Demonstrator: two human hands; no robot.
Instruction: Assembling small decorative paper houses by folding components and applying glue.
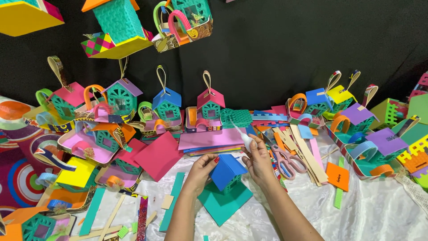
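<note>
My left hand (201,172) grips the left side of a small teal paper house with a blue roof (227,172). The house stands on a teal square sheet (223,205) on the white cloth. My right hand (257,161) is just right of the roof and holds a white glue bottle (243,136), its nozzle pointing up and to the left, away from the house. Both forearms reach in from the bottom of the view.
Finished paper houses with loop handles (166,105) line the back against a black cloth. Pink and purple sheets (209,139) lie behind the hands. Scissors with pink handles (287,163) and paper strips (307,154) lie to the right; more strips (111,214) lie at the left.
</note>
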